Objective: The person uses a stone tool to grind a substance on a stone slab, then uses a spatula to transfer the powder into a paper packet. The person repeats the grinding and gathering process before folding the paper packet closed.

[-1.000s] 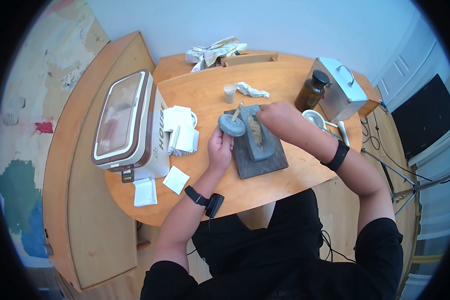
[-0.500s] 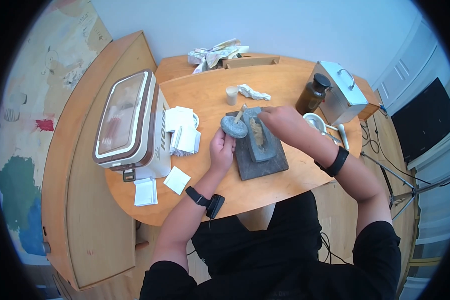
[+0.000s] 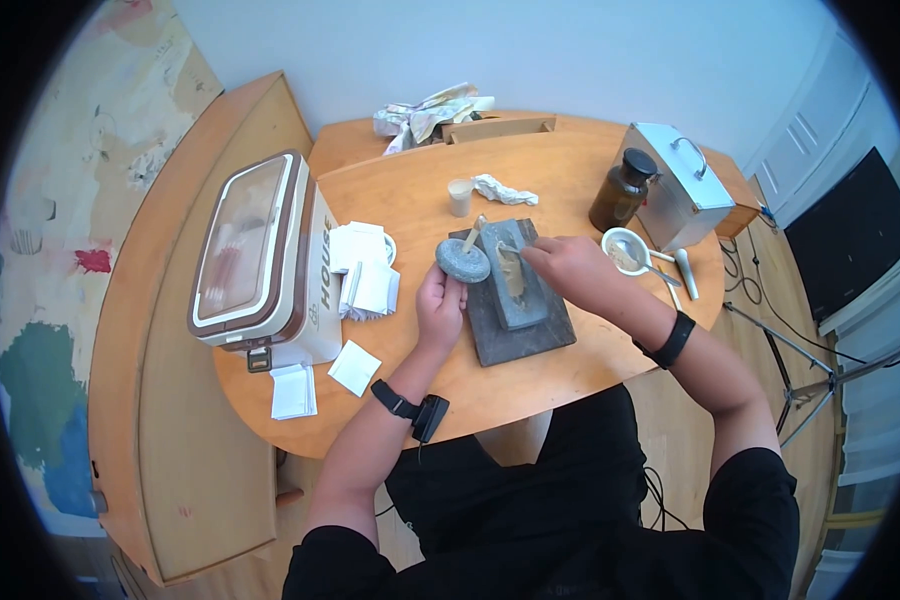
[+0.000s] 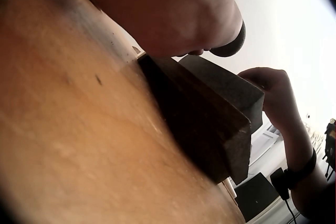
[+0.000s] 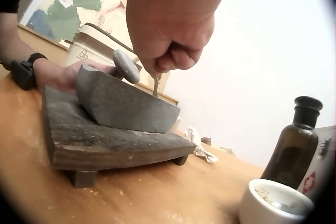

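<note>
My left hand (image 3: 440, 305) holds a round grey stone wheel (image 3: 462, 262) with a short wooden handle through its middle, tilted beside the trough's left edge. The grey stone trough (image 3: 520, 315) lies on a dark footed board (image 3: 495, 347) and has tan powder (image 3: 513, 280) along its hollow. Over the trough's right side, my right hand (image 3: 578, 268) pinches a thin tool. In the right wrist view this tool's slim shaft (image 5: 156, 86) points down past the trough's rim, its lower end hidden inside. The left wrist view shows the back of my left hand (image 4: 178, 19) close to the board.
Right of the trough stand a white bowl (image 3: 611, 240) with powder and a spoon, a brown bottle (image 3: 620, 195) and a silver case (image 3: 685, 205). Behind are a small cup (image 3: 460, 197) and crumpled tissue (image 3: 505, 189). White papers (image 3: 370, 285) and a large box (image 3: 305, 325) stand left.
My right hand has moved from the trough's far end a little nearer to me and rightward, exposing the tool at its fingertips. The left hand keeps holding the stone wheel in nearly the same place.
</note>
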`<state>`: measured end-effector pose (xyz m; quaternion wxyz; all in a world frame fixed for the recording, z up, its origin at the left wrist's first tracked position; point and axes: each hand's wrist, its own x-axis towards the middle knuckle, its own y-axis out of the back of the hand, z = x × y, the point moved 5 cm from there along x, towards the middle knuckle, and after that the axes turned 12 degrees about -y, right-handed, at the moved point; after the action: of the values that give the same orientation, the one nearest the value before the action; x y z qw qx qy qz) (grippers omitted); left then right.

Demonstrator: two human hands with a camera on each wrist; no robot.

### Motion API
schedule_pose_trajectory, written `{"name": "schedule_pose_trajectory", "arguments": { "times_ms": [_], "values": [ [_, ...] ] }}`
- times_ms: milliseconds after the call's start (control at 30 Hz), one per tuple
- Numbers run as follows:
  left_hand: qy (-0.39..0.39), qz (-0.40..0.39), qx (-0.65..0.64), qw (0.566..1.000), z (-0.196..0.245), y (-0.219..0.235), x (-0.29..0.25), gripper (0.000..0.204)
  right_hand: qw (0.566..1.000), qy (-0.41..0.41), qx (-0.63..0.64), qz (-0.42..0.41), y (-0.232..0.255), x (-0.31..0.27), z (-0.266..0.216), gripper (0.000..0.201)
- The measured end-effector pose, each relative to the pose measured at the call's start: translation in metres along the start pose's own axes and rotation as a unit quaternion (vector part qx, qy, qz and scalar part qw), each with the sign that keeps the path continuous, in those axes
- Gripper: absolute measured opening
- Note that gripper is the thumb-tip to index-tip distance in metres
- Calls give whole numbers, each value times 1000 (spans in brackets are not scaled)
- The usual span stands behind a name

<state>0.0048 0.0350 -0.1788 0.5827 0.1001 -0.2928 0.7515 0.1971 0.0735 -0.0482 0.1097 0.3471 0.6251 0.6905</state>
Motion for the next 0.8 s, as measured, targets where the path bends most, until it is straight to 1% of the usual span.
{"name": "schedule_pose_trajectory", "arguments": {
  "times_ms": [33,67,133,167,233,267,333,367,433,467,533,667,733,800],
  "values": [
    [-1,-3,0,1000,0,0,-1,20,1000,3,-7,-20,-2,-1,-1,16],
    [0,-1,0,1000,-1,1,-1,20,1000,4,-7,-22,-1,-2,-2,16],
    [-5,-7,-3,1000,-1,-1,-2,21,1000,11,2,19,8,-3,-8,16],
    [-4,-9,-3,1000,-1,-2,-2,21,1000,8,2,19,6,-2,-7,16],
    [1,-5,-5,1000,0,-1,-2,22,999,1,-10,53,4,3,-3,16],
    [1,-6,-5,1000,0,-2,-2,22,999,1,-10,53,4,2,-2,16],
    [-1,3,-6,1000,0,0,-1,22,1000,15,-10,17,2,3,-4,17],
    [-1,6,-5,1000,0,1,-1,22,1000,18,-9,16,3,2,-6,17],
    [-3,-6,0,1000,-1,1,-2,22,998,13,-31,-48,5,0,-12,20],
    [-2,-7,0,1000,-1,0,-2,22,998,12,-31,-48,3,1,-12,20],
    [-1,-13,15,1000,-1,-1,-1,20,1000,7,-1,21,6,5,-11,15],
    [-2,-5,11,1000,1,0,0,19,999,13,-1,44,3,7,-7,13],
    [-6,6,13,1000,-1,1,0,19,1000,11,-16,-24,-1,4,-6,14],
    [-5,2,13,1000,-1,1,-1,19,1000,6,-14,-24,3,4,-9,15]
  ]
}}
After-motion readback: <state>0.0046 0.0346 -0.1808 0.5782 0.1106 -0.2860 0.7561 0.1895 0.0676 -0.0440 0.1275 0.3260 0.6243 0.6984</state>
